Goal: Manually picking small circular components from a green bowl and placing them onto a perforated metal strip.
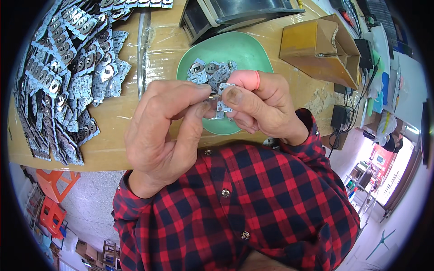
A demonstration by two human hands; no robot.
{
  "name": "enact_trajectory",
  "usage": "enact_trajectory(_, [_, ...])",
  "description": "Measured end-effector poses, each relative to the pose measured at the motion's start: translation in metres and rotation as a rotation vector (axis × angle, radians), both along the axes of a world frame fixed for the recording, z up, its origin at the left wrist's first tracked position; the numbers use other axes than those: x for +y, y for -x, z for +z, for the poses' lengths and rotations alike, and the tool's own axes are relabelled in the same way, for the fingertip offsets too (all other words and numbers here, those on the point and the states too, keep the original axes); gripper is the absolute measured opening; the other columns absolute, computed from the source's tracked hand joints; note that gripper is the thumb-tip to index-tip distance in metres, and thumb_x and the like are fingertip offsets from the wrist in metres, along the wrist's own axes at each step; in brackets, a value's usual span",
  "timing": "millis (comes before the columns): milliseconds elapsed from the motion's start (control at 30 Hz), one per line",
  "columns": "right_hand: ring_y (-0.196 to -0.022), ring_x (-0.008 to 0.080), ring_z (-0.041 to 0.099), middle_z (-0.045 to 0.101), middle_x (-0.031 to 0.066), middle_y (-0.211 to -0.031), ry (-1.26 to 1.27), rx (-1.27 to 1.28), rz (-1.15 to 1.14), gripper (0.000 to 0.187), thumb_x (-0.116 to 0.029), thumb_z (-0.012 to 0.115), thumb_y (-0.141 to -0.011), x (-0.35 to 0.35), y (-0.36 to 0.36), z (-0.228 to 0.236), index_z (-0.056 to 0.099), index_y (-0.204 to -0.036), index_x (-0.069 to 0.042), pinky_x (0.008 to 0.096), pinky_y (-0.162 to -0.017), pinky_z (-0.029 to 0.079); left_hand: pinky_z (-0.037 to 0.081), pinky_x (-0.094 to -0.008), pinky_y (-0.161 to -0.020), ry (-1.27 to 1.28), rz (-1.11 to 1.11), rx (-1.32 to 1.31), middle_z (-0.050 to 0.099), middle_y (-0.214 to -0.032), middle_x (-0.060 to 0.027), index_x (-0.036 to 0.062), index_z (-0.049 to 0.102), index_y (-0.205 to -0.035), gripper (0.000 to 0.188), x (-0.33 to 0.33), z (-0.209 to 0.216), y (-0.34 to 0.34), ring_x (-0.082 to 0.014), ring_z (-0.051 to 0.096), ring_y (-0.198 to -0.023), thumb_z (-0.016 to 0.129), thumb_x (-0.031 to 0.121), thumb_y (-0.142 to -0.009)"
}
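Circuit board (222, 107): small and pale, at the middle of the frame, held upright over the bowl.
Right hand (264, 104): grasping the board between thumb and forefinger, a pink cover (245, 79) on the forefinger.
Left hand (165, 124): thumb and forefinger close together at the board's left edge; the gap is small and blurred, so I cannot tell whether they grip something.
Green bowl (253, 50): just behind the hands, with loose boards (197, 67) inside.
Board pile (68, 67): spread across the upper left, many with round metal parts.
Table (115, 142): tan, under bowl and pile.
Black bin (255, 10): top of the frame, just beyond the bowl.
Cardboard box (298, 45): upper right, open.
Plaid shirt (212, 189): red and black, lower middle.
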State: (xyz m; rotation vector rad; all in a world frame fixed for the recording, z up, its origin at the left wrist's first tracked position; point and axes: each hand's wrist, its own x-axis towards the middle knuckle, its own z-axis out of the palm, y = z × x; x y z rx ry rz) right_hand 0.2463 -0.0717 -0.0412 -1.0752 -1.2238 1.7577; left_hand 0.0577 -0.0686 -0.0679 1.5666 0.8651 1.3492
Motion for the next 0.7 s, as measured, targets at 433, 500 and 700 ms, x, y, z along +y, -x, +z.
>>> enact_trajectory(433, [-0.044,0.0032,0.043,0.052,-0.0006,-0.057,-0.137,-0.174,-0.026,0.015,-0.010,0.057,-0.096,0.002,-0.009,-0.004,0.062,-0.087,0.002,0.0202,-0.041,0.031,0.050,-0.0245,-0.063,0.023,-0.114,0.125,0.066,-0.087,-0.0156,-0.0061,0.063,-0.103,0.027,0.005,0.011,0.014,-0.0178,0.064,-0.074,0.067,-0.012,-0.076])
enact_trajectory(500, [-0.049,0.0069,0.051,0.059,0.0038,-0.062,-0.692,-0.566,-0.025,0.012,-0.009,0.062,-0.092,0.007,-0.016,-0.013,0.065,-0.089,0.002,0.0220,-0.045,0.036,0.050,-0.0241,-0.064,0.128,-0.110,0.144,0.067,-0.088,-0.0152,-0.0066,0.062,-0.105,0.028,0.003,0.014,0.013,-0.0167,0.064,-0.075,0.068,-0.011,-0.078])
enact_trajectory(700, [-0.054,0.0199,0.057,0.061,0.0091,-0.068,-0.794,-0.567,-0.067,0.016,-0.013,0.065,-0.090,0.010,-0.014,-0.005,0.064,-0.088,0.002,0.0288,-0.050,0.043,0.053,-0.0222,-0.065,0.446,-0.114,-0.139,0.068,-0.092,-0.0158,-0.0077,0.059,-0.112,0.022,0.002,0.015,0.010,-0.0129,0.065,-0.071,0.060,-0.001,-0.090])
